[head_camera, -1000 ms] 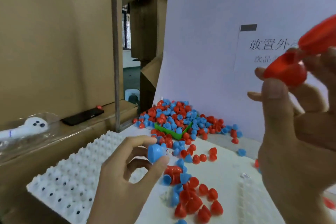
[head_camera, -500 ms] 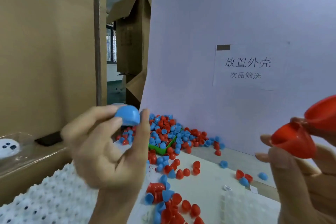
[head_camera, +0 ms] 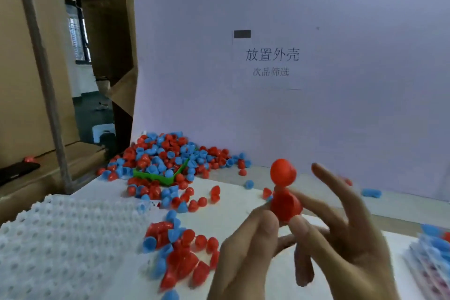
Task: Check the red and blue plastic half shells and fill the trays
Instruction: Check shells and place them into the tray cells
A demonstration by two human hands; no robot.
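Observation:
Two red half shells are held low at the centre right. The lower shell point(head_camera: 286, 209) is pinched between the thumb and fingers of my right hand point(head_camera: 350, 246), whose other fingers spread upward. The upper shell point(head_camera: 283, 173) sits just above it; what supports it is hidden. My left hand point(head_camera: 243, 253) comes up from below, its fingertips closing on the lower shell from the left. A white dimpled tray point(head_camera: 73, 238) lies at the left. A second tray point(head_camera: 414, 263) holding blue shells shows at the right edge. A pile of red and blue shells point(head_camera: 165, 153) lies at the back.
A green container point(head_camera: 155, 176) is half buried in the pile. Loose shells point(head_camera: 180, 246) are scattered on the white table between tray and hands. A white backdrop with a printed label point(head_camera: 270, 61) stands behind. Cardboard boxes point(head_camera: 22, 80) and a black phone point(head_camera: 17, 170) are at the left.
My left hand no longer holds the blue shell and has crossed from the left to the red shells. My right hand has come down toward the centre with both red shells.

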